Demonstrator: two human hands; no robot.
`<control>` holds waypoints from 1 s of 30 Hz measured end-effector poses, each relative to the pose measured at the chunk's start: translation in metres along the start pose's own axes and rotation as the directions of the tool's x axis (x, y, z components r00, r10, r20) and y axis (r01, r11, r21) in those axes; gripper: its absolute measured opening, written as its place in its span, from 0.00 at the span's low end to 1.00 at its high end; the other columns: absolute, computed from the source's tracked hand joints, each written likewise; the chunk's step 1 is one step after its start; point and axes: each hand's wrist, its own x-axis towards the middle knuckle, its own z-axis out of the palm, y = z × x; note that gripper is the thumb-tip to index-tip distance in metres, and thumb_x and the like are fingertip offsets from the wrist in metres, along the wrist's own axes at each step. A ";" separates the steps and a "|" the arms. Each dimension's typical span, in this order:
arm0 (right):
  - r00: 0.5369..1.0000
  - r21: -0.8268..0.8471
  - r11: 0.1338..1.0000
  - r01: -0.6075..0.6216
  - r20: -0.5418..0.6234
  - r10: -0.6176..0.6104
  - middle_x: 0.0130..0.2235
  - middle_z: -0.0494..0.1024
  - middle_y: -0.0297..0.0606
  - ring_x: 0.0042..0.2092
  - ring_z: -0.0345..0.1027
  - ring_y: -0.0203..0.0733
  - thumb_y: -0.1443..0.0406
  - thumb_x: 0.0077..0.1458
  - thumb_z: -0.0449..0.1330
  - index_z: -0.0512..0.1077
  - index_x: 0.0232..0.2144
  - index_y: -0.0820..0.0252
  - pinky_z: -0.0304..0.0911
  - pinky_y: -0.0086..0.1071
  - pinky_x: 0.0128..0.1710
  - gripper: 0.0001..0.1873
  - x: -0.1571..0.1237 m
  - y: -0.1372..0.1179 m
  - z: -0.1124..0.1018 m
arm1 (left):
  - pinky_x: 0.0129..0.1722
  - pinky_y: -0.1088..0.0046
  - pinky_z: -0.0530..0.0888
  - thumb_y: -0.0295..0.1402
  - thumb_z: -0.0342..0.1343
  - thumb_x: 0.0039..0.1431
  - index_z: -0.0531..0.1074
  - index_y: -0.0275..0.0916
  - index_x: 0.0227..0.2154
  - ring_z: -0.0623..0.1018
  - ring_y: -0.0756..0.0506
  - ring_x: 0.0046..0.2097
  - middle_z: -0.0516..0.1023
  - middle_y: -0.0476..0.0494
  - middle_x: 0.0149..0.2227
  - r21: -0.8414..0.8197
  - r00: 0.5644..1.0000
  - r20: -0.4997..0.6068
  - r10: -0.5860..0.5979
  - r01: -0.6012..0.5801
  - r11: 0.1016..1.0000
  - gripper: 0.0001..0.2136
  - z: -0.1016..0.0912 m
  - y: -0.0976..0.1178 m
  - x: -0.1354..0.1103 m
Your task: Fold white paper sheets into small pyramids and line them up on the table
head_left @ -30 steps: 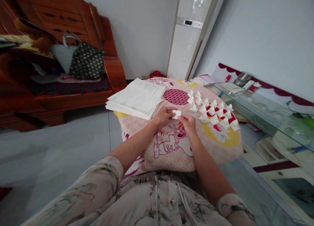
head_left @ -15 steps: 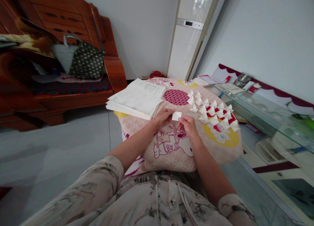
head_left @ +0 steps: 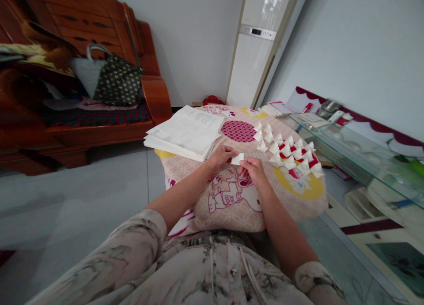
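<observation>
A small white piece of folded paper [head_left: 237, 159] is held between my two hands, above the cloth-covered table. My left hand [head_left: 222, 157] pinches its left edge, and my right hand [head_left: 252, 167] grips it at the lower right corner. Some fingertips are hidden behind the paper. Several pointed white folded-paper pieces [head_left: 289, 163] stand in rows on the right of the table. To the left of my hands lies a stack of white printed sheets [head_left: 185, 133].
The round table wears a pink patterned cloth [head_left: 232, 216]. A glass-topped cabinet [head_left: 357, 150] stands close on the right, with small items on it. Behind the table rises a tall white appliance [head_left: 251, 58]. A wooden sofa [head_left: 155, 102] holding bags [head_left: 117, 82] is at the left.
The folded paper has tilted slightly and looks shorter in height than before. Both hands stay in nearly the same place, with the left fingers shifted a little.
</observation>
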 end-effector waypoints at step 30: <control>0.988 0.058 0.996 -0.065 0.146 0.056 0.15 0.70 0.29 0.14 0.62 0.34 0.53 0.48 0.62 0.70 0.24 0.59 0.55 0.25 0.10 0.16 -0.001 0.001 0.002 | 0.28 0.77 0.61 0.32 0.60 0.50 0.72 0.34 0.22 0.65 0.53 0.26 0.70 0.52 0.22 0.210 0.981 0.006 0.195 -0.192 0.959 0.07 0.007 0.007 -0.006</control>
